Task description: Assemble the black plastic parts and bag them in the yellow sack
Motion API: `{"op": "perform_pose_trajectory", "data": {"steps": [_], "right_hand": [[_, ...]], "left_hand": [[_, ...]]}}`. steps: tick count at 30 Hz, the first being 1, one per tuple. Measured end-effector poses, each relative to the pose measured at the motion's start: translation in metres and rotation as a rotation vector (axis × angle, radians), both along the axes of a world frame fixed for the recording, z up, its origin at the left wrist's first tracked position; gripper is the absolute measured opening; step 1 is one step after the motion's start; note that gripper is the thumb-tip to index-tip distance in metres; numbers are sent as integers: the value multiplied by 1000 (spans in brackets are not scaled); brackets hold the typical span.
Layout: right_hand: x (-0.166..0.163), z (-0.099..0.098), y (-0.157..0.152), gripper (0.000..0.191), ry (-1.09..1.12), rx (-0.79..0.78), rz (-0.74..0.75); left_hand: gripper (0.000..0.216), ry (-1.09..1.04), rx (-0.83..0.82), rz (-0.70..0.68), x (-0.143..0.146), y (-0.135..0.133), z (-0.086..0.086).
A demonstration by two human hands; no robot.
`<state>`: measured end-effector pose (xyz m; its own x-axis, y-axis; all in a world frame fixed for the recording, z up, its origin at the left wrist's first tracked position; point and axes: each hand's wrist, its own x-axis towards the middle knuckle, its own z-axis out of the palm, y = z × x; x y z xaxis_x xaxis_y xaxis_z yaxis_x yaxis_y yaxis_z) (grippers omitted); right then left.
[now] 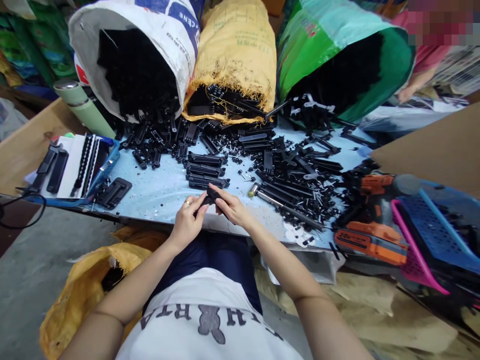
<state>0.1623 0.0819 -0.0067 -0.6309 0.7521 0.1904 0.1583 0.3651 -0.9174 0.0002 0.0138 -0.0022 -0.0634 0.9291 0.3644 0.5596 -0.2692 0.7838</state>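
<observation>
At the far left a cardboard panel (pixel 22 150) closed off the table's side, with a pale green flask (pixel 90 116) leaning against the white sack (pixel 84 45). A blue basket (pixel 112 167) sat along the near edge, and a flat black plate (pixel 116 192) lay just beside it, close to that edge. Right of the plate ran a stretch of blue tabletop (pixel 150 190) dotted with small specks, the widest room for the left hand (pixel 189 216) to move.

That hand's fingers and thumb were pinched on a small dark part (pixel 211 196), held at the near edge in front of the person's lap. The right hand (pixel 233 207) gripped the same part from the other side, fingertips nearly meeting the left's; whether the part touched the tabletop could not be told. Just beyond the fingertips lay a stack of long black pieces (pixel 206 170), leaving little room forward; the yellow sack (pixel 236 50) stood farther back.

To the right, a hammer (pixel 285 206) slanted toward the near edge, bordering a crowded heap of black parts (pixel 300 167) below the green sack (pixel 311 40). An orange drill (pixel 371 240) and a pink basket (pixel 408 262) hemmed in the right end.
</observation>
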Motion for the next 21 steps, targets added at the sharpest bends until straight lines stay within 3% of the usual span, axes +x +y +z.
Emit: {"op": "perform_pose_trajectory", "data": {"steps": [3,8,16,21], "right_hand": [[9,2,3,47,-96,160,3],[10,2,-2,50,-122,252,-48],[-8,0,-18,51,-6,224,-185],[-22,-11,-26,53,34,193,-334]], "left_hand": [[37,74,16,33,0,-3,1],[36,93,64,22,2,2,0],[37,-78,239,171,27,11,-8],[37,-47,238,108,24,20,-11]]}}
